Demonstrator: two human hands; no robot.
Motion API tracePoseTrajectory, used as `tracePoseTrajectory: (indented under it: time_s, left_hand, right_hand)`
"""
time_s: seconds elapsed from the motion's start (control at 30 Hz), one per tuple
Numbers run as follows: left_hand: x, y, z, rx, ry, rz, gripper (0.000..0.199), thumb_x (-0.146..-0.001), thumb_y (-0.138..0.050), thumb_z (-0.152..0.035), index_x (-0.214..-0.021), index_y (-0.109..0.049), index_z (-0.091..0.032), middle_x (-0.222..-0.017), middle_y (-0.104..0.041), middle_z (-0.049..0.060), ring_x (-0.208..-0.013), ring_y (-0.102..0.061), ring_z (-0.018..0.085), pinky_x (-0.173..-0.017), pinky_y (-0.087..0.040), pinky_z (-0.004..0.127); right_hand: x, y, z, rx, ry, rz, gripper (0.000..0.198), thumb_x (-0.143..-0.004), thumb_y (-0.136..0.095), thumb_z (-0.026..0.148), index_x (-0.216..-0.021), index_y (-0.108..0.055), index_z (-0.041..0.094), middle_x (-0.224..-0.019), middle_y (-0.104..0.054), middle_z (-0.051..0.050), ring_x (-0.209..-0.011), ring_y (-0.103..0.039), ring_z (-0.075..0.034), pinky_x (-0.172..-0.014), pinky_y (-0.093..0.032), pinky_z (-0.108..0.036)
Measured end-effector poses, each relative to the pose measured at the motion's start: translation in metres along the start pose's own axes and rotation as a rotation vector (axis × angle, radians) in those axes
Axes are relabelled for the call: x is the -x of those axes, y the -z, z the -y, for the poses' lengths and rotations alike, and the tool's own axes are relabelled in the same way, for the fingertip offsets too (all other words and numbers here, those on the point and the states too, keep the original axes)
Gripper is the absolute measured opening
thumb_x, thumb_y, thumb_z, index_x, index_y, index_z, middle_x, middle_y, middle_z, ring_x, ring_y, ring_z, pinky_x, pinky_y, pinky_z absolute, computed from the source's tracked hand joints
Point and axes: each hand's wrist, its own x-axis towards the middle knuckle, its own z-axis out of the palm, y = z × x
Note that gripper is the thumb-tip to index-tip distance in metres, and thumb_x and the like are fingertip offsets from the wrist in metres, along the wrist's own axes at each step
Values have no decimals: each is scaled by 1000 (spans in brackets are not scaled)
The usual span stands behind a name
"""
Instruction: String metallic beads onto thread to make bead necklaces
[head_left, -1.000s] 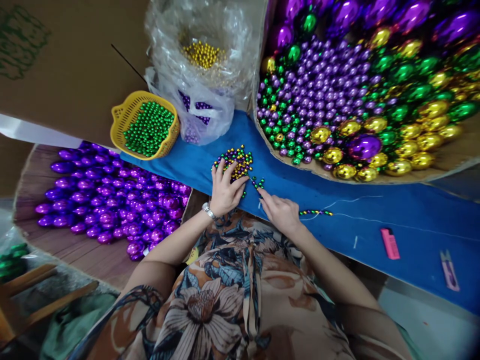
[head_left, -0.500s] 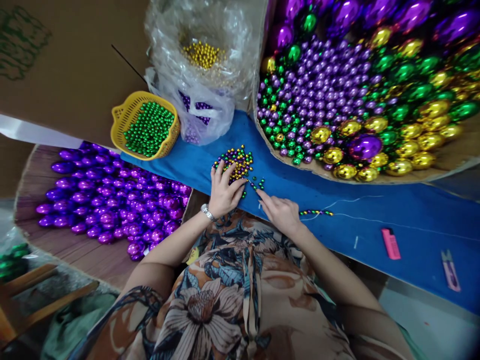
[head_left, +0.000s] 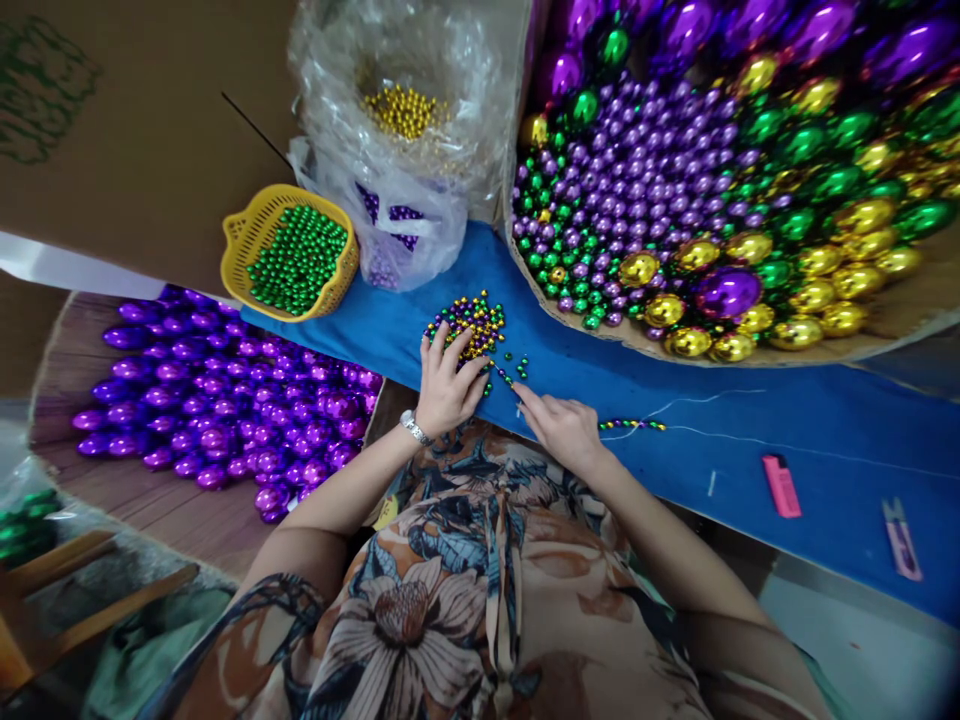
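A short row of beads [head_left: 503, 373], small and shiny, slants over the blue-topped desk [head_left: 832, 500] right between the person's two hands. At its 4 o'clock end is the right hand [head_left: 561, 425], its fingers drawn together, grasping the tail of that row. At the 10 o'clock end sits the left hand [head_left: 448, 385], fingers spread, the foremost ones touching the row's tip; whether they pinch it I can't tell. A silvery band [head_left: 415, 428] circles that wrist. Just off at 11 o'clock, partly under those spread fingers, lies a loose heap [head_left: 480, 322] of green, purple and gold beads, and a few green beads [head_left: 523, 367] lie at 2 o'clock. Past the right hand, between 3 and 4, rests a strung piece [head_left: 634, 425] with pale thread [head_left: 750, 438] trailing off, then a pink lighter [head_left: 781, 486] and, farther along, small snips [head_left: 900, 540]. Well out at 10 o'clock there's a yellow basket [head_left: 234, 260] of green beads, at 11 a clear plastic bag [head_left: 330, 60] with gold ones inside. A purple-filled carton [head_left: 97, 500] sits at 9, and a big mixed carton [head_left: 907, 310] spreads from 1 to 2.
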Motion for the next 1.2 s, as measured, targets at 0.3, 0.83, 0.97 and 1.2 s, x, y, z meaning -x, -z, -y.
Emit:
tracePoseTrajectory:
  time_s: [0.3,0.83,0.97,1.2]
  left_hand:
    - [-1,-1,3,4,-1,-29,22,-89,-58,-31,-108,-69,-29,-144,-46,7,-146,-20,33,-115,-21,62]
    - [-3,3,-3,69,23,54,24,-90,-54,-36,-107,-69,-30,-146,-45,4,-147,-19,33,-115,-19,63]
    - [-6,4,0,64,62,9,25,-91,-52,-36,-108,-68,-26,-143,-48,7,-147,-21,32,-116,-19,61]
    - [-12,-2,1,45,63,-20,25,-91,-52,-33,-111,-66,-25,-143,-48,9,-146,-20,32,-116,-19,62]
  right_hand:
    - [1,-1,0,-3,-10,16,36,-100,-41,38,-130,-61,30,-71,-68,0,-59,-55,-7,-64,-28,-25]
    - [-14,-4,8,8,-54,58,46,-100,-36,49,-137,-54,29,-76,-69,-2,-63,-58,-9,-62,-28,-26]
    - [-13,-2,4,19,-72,-13,42,-100,-36,48,-133,-58,32,-72,-68,0,-60,-57,-8,-61,-28,-25]
    - [-14,-1,3,28,-116,2,41,-100,-37,46,-133,-58,32,-78,-70,-1,-60,-56,-7,-58,-27,-25]
